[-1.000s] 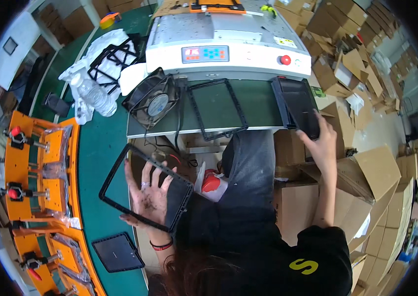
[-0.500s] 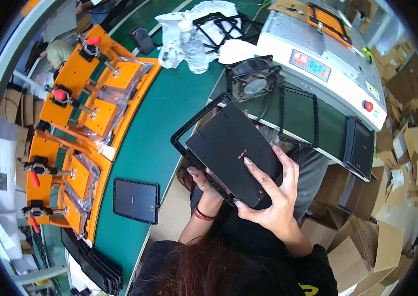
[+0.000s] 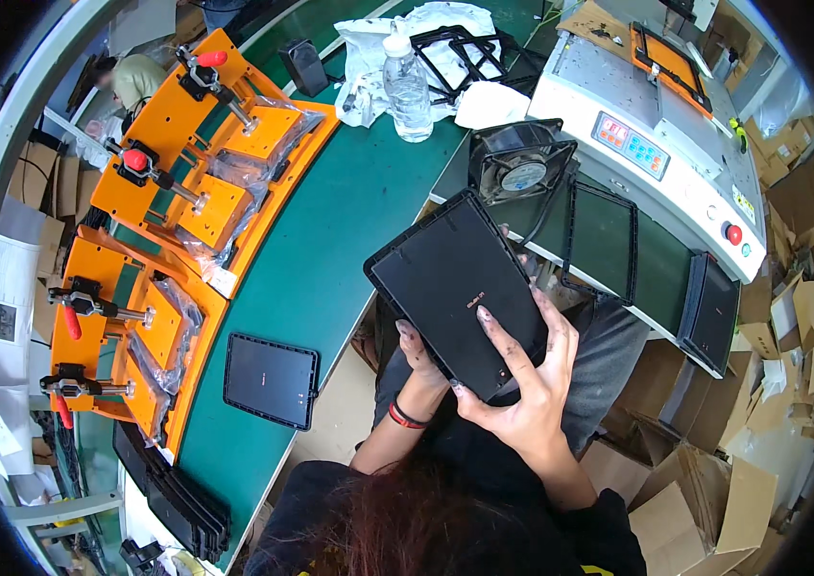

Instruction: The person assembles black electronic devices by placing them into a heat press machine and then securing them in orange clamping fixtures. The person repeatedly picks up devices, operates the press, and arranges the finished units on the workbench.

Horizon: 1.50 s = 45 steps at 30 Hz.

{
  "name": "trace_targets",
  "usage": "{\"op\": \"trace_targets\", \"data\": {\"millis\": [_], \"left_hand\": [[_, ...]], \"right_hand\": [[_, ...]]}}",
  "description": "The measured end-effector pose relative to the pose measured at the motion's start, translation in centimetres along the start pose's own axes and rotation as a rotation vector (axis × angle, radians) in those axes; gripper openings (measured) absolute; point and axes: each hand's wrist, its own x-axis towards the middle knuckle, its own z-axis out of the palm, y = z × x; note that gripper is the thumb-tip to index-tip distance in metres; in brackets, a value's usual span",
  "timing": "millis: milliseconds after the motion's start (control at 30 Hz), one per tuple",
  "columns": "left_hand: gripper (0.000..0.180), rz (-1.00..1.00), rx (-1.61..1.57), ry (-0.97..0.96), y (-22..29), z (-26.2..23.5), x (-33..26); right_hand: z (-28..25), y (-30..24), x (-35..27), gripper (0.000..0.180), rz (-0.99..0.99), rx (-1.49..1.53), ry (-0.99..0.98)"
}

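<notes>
Both hands, left hand beneath, right hand spread on top, grip black panel, tilted for inspection beside fan.

Both hands, left hand and right hand, hold a black panel above the lap.

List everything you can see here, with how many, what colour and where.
Flat rectangular black plastic panel: one, black, held over the lap.
Matching black panel: one, black, flat on the green table.
Black rectangular frames: at least two, by the machine.
Square black cooling fan: one, black, table's far edge.
Clear plastic water bottle: one, clear, upright at the back.
Orange clamp fixtures: several, orange, left side.
White machine with red button: one, upper right.
Brown cardboard boxes: many, lower right.
Left hand: under the panel.
Right hand: fingers spread on the panel.
</notes>
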Motion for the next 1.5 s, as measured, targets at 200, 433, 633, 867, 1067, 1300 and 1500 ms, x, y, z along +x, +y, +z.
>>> {"op": "trace_targets", "data": {"millis": [200,433,633,867,1067,1300,1500], "left_hand": [[0.113,-0.008,-0.018,-0.019,-0.3,-0.4,0.2],[0.111,-0.088,-0.135,0.107,-0.1,-1.5,-0.6],[0.115,-0.117,-0.065,0.063,1.9,-2.2,-1.3],[0.045,-0.002,0.55,0.355,8.2,-3.2,-3.6],[0.038,0.321,0.602,0.705,9.7,-2.7,-7.0],[0.044,0.633,0.49,0.959,11.9,-3.4,-15.3],[0.041,0.977,0.366,1.086,16.5,-2.5,-23.2]], "right_hand": [[0.1,0.3,-0.1,0.068,0.02,-0.02,-0.024],[-0.2,-0.5,0.5,0.055,0.035,-0.148,-0.183],[-0.1,1.4,1.6,0.058,0.323,0.574,-0.059],[4.1,2.2,2.7,0.037,0.694,1.235,-0.372],[7.4,-1.3,4.6,0.035,0.425,1.025,-0.534],[10.7,-7.7,4.4,0.049,-0.157,0.848,-0.863],[13.1,-11.4,0.3,0.075,-0.409,1.088,-0.91]]}}
